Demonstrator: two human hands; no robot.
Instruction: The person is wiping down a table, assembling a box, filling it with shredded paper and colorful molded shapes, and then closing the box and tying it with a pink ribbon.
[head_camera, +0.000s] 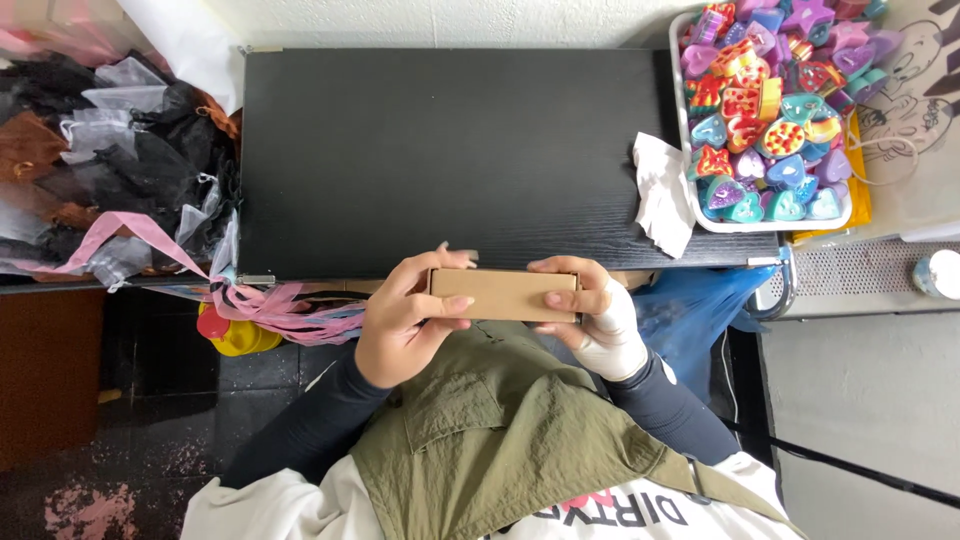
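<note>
- The black table (450, 150) fills the middle of the view. Its wide dark top carries no work item in front of the person, so nothing appears to have been set down there as finished.
- A heap of sheer drawstring pouches (95, 160) in black, brown and white lies at the table's left end, with pink ribbon (260, 300) trailing off the near corner. None of the pouches looks pulled out for use.
- A white tray (690, 160) at the far right corner is packed full of colourful heart- and star-shaped pieces (775, 110). Judging by how full it is, most of that stock looks untouched.
- A crumpled white tissue (662, 190) lies on the table just beside the tray.
- The flat brown cardboard box (503, 294) is held level at the near table edge, above the lap. It looks closed, and whether anything is inside cannot be told.
- The left hand (405, 325) grips the box's left end, thumb along the near side and fingers curled over the far edge.
- The right hand (592, 315), wrapped in white at the wrist, clasps the right end in the same way.
- Judged from this, the work seems at an early stage, with only the box in hand.
</note>
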